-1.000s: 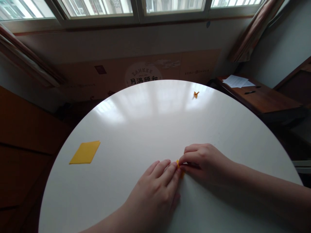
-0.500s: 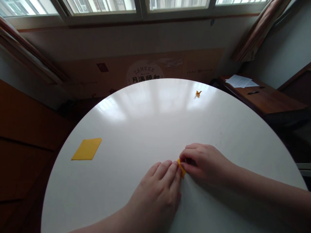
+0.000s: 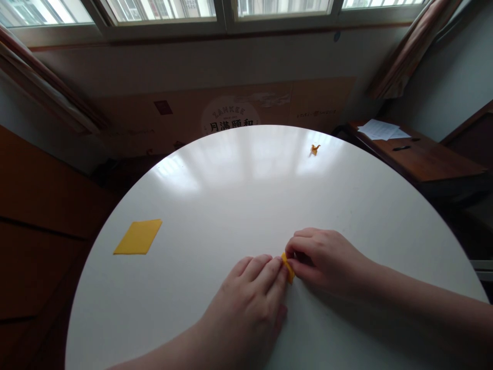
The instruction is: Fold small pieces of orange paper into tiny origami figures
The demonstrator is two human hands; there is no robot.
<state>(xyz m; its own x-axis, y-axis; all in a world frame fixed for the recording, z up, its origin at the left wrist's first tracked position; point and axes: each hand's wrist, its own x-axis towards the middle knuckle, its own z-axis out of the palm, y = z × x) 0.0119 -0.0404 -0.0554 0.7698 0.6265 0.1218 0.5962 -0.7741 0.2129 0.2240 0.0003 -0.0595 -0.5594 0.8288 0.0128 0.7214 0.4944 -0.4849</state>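
A small folded piece of yellow paper [image 3: 287, 267] lies on the round white table [image 3: 231, 205] near its front edge, mostly covered by my hands. My left hand [image 3: 250, 298] lies with its fingers together, their tips pressing on the paper's left side. My right hand [image 3: 323, 259] is curled, pinching the paper's right edge between thumb and forefinger. Only a narrow yellow strip shows between the two hands.
A flat stack of yellow square sheets [image 3: 137, 237] rests at the table's left. A tiny folded orange paper figure [image 3: 315, 149] stands at the far right. A brown side desk [image 3: 423, 156] with white papers [image 3: 379, 129] and a pen is beyond the table's right edge.
Both hands stay on the paper with only slight finger shifts; a little more of the yellow strip shows between them than a second ago. The view has shifted slightly.
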